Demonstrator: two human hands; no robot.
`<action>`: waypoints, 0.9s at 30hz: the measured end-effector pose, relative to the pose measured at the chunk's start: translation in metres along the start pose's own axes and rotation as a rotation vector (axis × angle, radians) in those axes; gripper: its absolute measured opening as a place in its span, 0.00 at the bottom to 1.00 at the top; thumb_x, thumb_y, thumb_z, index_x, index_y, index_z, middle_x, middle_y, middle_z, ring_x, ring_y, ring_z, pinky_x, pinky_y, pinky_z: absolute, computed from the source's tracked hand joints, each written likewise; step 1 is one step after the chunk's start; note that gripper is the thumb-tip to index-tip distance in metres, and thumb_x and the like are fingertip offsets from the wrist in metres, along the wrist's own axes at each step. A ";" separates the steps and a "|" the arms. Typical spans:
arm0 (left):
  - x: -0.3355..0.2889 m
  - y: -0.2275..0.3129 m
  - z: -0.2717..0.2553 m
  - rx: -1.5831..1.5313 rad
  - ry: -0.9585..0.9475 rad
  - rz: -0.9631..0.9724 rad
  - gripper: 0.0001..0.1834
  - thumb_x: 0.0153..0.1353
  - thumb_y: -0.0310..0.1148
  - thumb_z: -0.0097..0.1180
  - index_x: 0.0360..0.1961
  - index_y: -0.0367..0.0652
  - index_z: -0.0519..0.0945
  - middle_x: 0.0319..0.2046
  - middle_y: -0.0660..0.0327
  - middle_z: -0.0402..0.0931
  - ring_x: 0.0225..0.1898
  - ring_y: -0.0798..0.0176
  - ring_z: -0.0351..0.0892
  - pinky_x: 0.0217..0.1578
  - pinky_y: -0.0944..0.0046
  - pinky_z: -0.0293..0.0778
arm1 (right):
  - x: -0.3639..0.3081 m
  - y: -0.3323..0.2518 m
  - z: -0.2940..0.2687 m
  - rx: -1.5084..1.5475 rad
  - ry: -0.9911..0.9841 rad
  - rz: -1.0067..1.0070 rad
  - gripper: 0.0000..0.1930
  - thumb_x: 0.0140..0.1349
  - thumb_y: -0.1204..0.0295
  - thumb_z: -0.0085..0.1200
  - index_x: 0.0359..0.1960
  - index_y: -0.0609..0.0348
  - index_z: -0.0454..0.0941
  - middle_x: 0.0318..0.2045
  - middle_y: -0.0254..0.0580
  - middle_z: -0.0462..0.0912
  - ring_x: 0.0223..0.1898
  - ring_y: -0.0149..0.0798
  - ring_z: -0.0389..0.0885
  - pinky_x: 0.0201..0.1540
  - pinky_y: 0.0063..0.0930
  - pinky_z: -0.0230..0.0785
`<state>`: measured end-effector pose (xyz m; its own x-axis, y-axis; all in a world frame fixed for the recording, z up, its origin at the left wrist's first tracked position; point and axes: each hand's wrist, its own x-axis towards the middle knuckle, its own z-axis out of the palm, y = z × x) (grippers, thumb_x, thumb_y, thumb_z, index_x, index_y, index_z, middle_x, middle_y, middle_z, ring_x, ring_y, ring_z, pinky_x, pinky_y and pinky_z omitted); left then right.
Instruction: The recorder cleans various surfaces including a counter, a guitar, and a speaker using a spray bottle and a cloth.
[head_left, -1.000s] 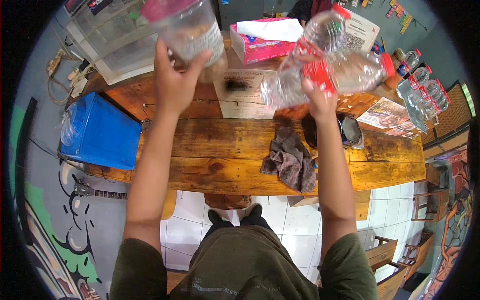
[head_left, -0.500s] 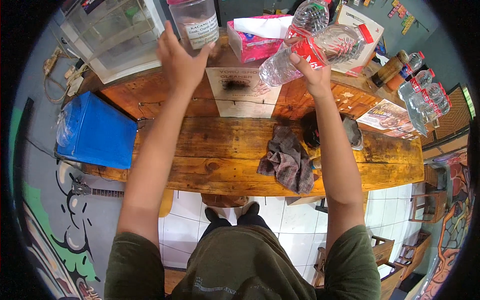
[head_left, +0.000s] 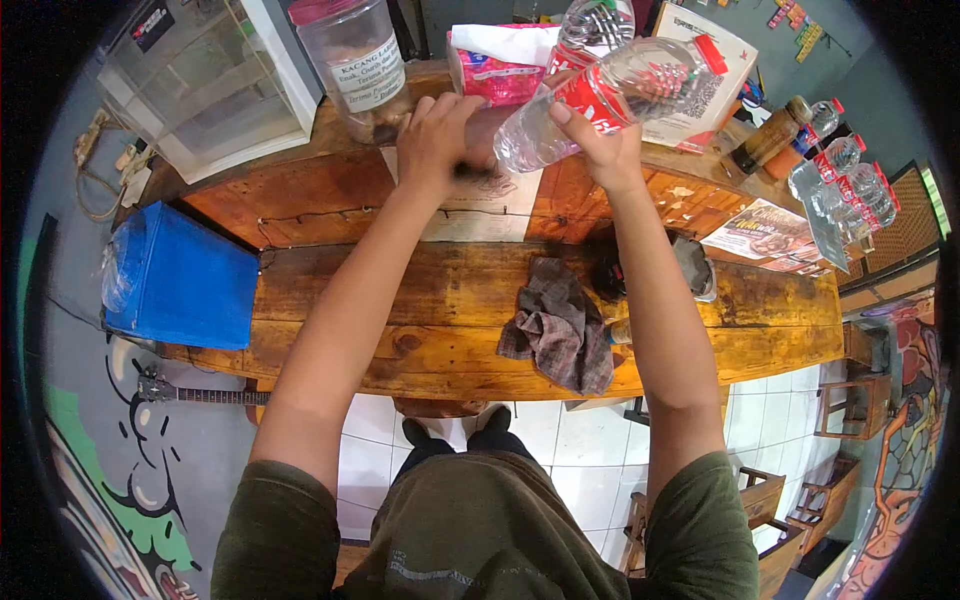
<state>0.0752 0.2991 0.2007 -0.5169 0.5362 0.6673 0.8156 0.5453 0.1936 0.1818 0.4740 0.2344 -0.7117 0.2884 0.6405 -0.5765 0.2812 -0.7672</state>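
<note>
A clear-sided display case (head_left: 225,95) stands at upper left, a blue box (head_left: 185,282) below it. A guitar neck (head_left: 222,396) shows at lower left, wooden chairs (head_left: 762,497) at lower right, a poster (head_left: 752,232) at right.

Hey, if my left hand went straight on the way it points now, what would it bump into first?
Your left hand would probably meet the pink tissue box first, up and slightly right in the picture. Depth is unclear from one view, so it might pass above it.

Wooden chairs (head_left: 762,495) stand on white floor tiles (head_left: 556,432) near a mural-painted wall (head_left: 908,420).
</note>
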 end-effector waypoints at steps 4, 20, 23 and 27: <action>0.005 -0.012 0.006 -0.056 -0.009 0.020 0.21 0.57 0.35 0.57 0.53 0.47 0.76 0.47 0.58 0.77 0.51 0.54 0.74 0.51 0.55 0.69 | 0.012 -0.003 0.004 -0.050 0.032 -0.029 0.18 0.47 0.67 0.70 0.36 0.63 0.78 0.33 0.38 0.82 0.35 0.31 0.80 0.41 0.28 0.73; -0.012 0.024 -0.005 -0.457 0.211 0.083 0.36 0.51 0.29 0.66 0.62 0.44 0.65 0.54 0.50 0.74 0.55 0.46 0.74 0.54 0.52 0.71 | 0.022 0.028 0.026 -0.328 0.010 -0.172 0.40 0.29 0.58 0.79 0.48 0.59 0.76 0.49 0.47 0.73 0.53 0.43 0.72 0.58 0.38 0.66; -0.012 0.026 -0.007 -0.504 0.143 -0.063 0.35 0.53 0.30 0.65 0.62 0.42 0.65 0.54 0.49 0.74 0.55 0.47 0.74 0.53 0.53 0.71 | 0.014 0.012 0.017 -0.409 0.010 -0.300 0.39 0.32 0.59 0.78 0.51 0.56 0.76 0.43 0.48 0.78 0.54 0.43 0.72 0.59 0.39 0.64; -0.011 0.017 0.007 -0.524 0.179 -0.158 0.33 0.55 0.32 0.65 0.61 0.39 0.66 0.53 0.48 0.75 0.54 0.55 0.77 0.51 0.58 0.73 | 0.010 0.008 0.004 -0.439 -0.003 -0.221 0.45 0.29 0.54 0.78 0.57 0.45 0.76 0.59 0.54 0.65 0.64 0.53 0.60 0.65 0.44 0.57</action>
<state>0.0929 0.3070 0.1919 -0.6278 0.3317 0.7042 0.7758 0.1929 0.6008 0.1683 0.4749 0.2349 -0.5931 0.1762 0.7856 -0.4906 0.6946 -0.5261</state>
